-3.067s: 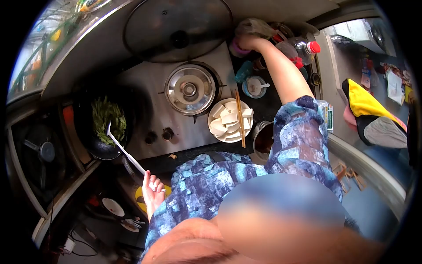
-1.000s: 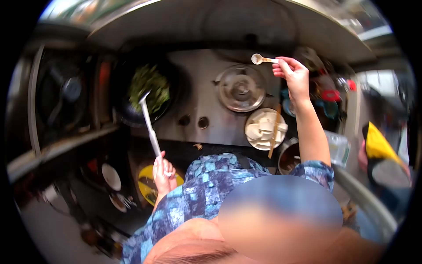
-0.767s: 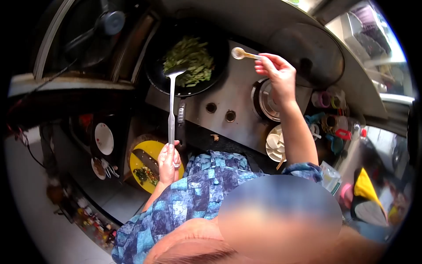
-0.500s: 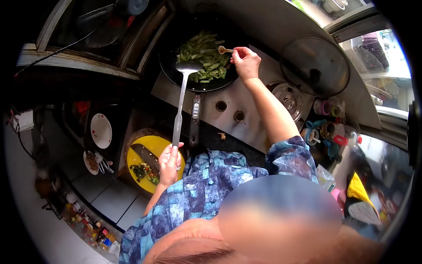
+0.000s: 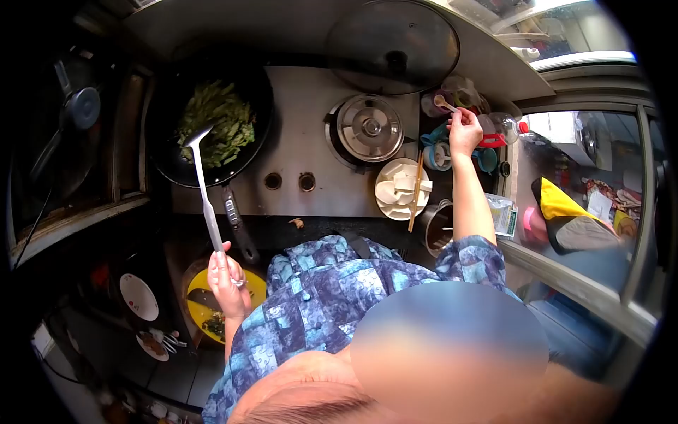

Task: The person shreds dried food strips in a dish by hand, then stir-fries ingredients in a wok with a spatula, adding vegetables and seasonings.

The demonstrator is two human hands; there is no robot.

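Note:
My left hand [image 5: 227,286] is closed around the handle of a long metal cooking spatula [image 5: 207,205]. Its head rests among chopped green vegetables [image 5: 220,127] in a dark wok [image 5: 260,120] on the stove. At the right, my right hand [image 5: 464,134] pinches a small measuring spoon [image 5: 443,104], raised near several seasoning containers [image 5: 439,155] and a clear bottle with a red cap [image 5: 503,128]. What lies in the spoon's bowl is too small to tell. Below that hand's forearm stands a metal pot [image 5: 436,230].
A lidded pot [image 5: 371,127] sits on the right burner, with a large glass lid [image 5: 392,49] leaning behind. Chopsticks [image 5: 417,194] lie across a plate of white pieces [image 5: 385,194]. A yellow cutting board [image 5: 258,286] bears a knife [image 5: 205,298] and chopped bits.
My right hand has moved from over the wok to the seasoning containers with the spoon. The view has swung right, revealing the plate of white pieces. The spatula stays in my left hand.

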